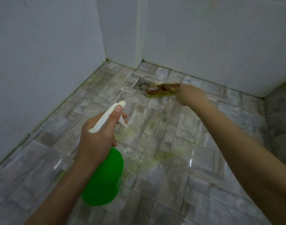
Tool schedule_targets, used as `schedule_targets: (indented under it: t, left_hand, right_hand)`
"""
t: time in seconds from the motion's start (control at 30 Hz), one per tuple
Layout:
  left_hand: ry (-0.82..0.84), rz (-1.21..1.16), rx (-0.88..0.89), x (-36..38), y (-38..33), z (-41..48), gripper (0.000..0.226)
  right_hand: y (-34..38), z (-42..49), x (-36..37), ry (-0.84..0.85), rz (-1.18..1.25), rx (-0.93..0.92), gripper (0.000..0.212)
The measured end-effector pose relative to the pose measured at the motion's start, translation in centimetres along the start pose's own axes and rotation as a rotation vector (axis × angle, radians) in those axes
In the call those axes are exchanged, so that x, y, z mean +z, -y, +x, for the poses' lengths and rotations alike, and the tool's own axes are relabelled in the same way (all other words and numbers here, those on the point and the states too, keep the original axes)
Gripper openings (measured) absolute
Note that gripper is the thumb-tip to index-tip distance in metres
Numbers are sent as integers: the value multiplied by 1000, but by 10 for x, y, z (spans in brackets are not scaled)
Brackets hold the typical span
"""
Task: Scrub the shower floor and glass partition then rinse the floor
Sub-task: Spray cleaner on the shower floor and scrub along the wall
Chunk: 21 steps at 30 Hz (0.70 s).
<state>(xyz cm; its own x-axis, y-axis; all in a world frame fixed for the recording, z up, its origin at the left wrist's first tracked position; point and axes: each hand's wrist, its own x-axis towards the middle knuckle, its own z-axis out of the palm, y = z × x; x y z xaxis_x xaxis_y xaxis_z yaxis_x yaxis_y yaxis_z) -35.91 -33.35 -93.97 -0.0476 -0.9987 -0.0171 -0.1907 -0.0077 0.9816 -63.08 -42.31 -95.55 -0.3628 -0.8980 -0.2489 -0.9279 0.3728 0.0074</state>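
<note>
Stretched ahead on a nearly straight arm, my right hand (190,95) grips the scrub brush (161,90). Its long axis runs sideways, head pointing left of my knuckles, bristles on the floor (171,159) beside the drain (143,85). My left hand (98,132), nearer me, clasps the spray bottle (105,176) by its neck, nozzle aimed forward.

Pale walls (41,46) meet at a corner, a round drain grate (143,85) nearby.

Head-worn view down onto floor (204,159)
</note>
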Motion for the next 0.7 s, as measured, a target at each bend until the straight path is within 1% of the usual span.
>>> schedule_targets:
  t: [0.03,0.07,0.1,0.13,0.17,0.2,0.23,0.33,0.4,0.5,0.57,0.6,0.63,0.7]
  left_hand:
    - [-8,-3,-5,-1,2,3,32]
    - [-13,-5,-7,0,1,6,33]
    - [-19,-10,-9,-1,1,10,35]
    - [-30,-19,-10,-2,1,13,35]
    - [-42,-24,-11,-2,2,17,36]
    - [-49,-18,-8,-3,3,20,36]
    - [-51,-7,-4,-4,3,21,36]
    - [-61,-12,13,-7,8,25,33]
    - [-65,-10,10,-8,9,27,36]
    - [-57,-19,6,-5,8,32,32]
    - [-26,-10,5,0,8,30,29]
    - [-16,-8,8,1,8,28,32]
    - [-9,-2,4,4,8,26,36]
    - [6,-4,-6,10,6,21,38]
  right_hand:
    - [3,6,-6,7,-27,20,11]
    - [6,9,-11,-4,-39,44,6]
    - [12,13,-11,-19,-45,42,6]
    - [15,21,-5,-31,-43,18,16]
    - [17,35,7,-43,-25,-7,37]
    - [17,44,17,-72,-1,-44,53]
    - [18,50,20,-67,32,-63,56]
    - [16,60,6,-39,91,-40,29]
    - [14,63,-10,-44,77,-6,13]
    - [3,63,-8,-39,44,-1,28]
    - [-21,67,4,-40,107,-11,41]
    - [-29,64,5,-35,132,3,44]
    - [-37,58,1,-24,131,25,43]
    - [-53,42,-12,14,74,96,30]
